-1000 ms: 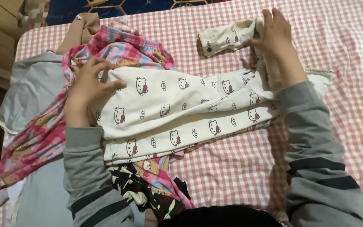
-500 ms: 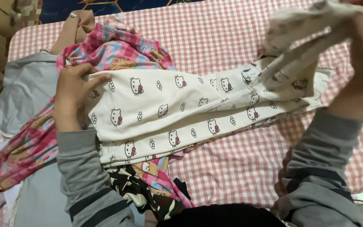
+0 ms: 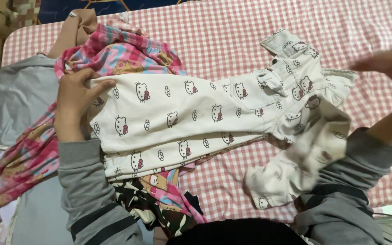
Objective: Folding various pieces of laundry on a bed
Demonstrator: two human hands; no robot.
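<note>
The white cat-print trousers (image 3: 191, 113) lie flat across the red-and-white checked cloth (image 3: 232, 31), soft cotton with a patch pocket (1 leg flopped, blurred, toward the right sleeve). The left hand (image 3: 75, 102) presses their hem, fingers together, thumb on top. Left of the trousers: a pink plaid garment (image 3: 128, 52). The right hand (image 3: 389, 66) hovers blurred; finger state unclear.

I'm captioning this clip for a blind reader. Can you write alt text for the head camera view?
A person's left hand presses down one end of white cartoon-cat print trousers spread on a red-and-white checked cloth. The right hand, blurred, hovers above the other end. A pink plaid garment and grey clothing lie alongside.
</note>
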